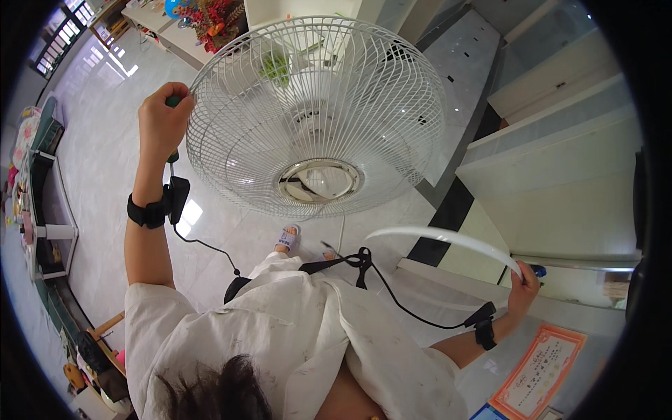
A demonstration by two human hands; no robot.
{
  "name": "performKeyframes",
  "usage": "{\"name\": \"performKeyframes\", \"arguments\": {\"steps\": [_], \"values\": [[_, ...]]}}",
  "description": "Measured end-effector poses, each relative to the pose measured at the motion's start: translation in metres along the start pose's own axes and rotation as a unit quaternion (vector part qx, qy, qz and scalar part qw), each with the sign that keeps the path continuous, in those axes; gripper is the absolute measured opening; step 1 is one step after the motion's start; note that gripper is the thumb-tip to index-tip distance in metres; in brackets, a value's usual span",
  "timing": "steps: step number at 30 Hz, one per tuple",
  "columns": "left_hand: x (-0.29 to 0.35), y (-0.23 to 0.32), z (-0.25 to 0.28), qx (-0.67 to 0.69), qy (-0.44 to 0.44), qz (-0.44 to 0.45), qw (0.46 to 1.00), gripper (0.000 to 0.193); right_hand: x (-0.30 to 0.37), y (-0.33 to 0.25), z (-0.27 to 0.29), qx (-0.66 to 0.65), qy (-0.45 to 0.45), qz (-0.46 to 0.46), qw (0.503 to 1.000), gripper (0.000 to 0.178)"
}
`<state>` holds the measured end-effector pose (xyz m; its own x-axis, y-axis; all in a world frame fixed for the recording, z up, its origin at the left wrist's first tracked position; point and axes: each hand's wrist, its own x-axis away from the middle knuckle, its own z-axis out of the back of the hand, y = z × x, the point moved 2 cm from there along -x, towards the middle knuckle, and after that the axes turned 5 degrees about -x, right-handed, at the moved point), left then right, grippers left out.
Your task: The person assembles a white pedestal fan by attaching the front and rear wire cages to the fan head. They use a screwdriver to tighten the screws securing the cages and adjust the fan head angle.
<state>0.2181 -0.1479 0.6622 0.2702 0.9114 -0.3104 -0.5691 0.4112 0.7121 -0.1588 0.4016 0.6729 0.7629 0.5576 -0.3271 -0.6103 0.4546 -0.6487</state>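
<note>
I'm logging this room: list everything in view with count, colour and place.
Fan cage: 1, white, upper centre
Curved band: 1, white, centre right
Tool: 1, green, beside cage
Flowers: count unclear, red, top left
Round object: 1, blue, top left
Leafy plant: 1, green, behind cage
Printed sheet: 1, orange, lower right
Slippers: 2, pale, below cage
Wrist straps: 2, black, left and right
Shirt: 1, white, bottom centre
Edge clutter: count unclear, mixed, left
Left fingers: 1 set, around tool
Right fingers: 1 set, around band

I observe 1 head-worn fisheye camera facing down, close above the wearer's white shirt (287, 322), toward the glossy floor (105, 161).
</note>
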Motion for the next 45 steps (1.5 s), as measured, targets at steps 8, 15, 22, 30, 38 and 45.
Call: {"name": "performKeyframes", "arguments": {"steps": [8,15,22,30,38,45], "values": [[0.001,0.000,0.001,-0.004,0.012,0.000,1.000,0.015,-0.060,-0.168,-0.123,0.003,-0.083,0.208,0.975,0.007],[0.005,0.003,0.004,-0.014,0.026,-0.044,0.999,0.015,-0.116,-0.259,-0.201,-0.147,-0.182,0.241,0.942,0.008],[0.003,-0.006,0.000,0.052,-0.030,-0.017,0.998,0.014,-0.179,-0.248,-0.233,-0.085,0.112,0.293,0.946,0.028],[-0.007,-0.012,-0.004,0.031,-0.009,-0.085,0.996,0.016,-0.201,-0.236,-0.257,-0.176,-0.133,0.217,0.951,0.025],[-0.013,-0.010,-0.007,-0.007,-0.015,-0.080,0.997,0.018,-0.206,-0.237,-0.251,-0.229,-0.126,0.183,0.948,0.019],[-0.015,-0.007,-0.004,0.002,-0.038,-0.056,0.998,0.017,-0.142,-0.250,-0.213,-0.135,-0.031,0.334,0.932,0.010]]}}
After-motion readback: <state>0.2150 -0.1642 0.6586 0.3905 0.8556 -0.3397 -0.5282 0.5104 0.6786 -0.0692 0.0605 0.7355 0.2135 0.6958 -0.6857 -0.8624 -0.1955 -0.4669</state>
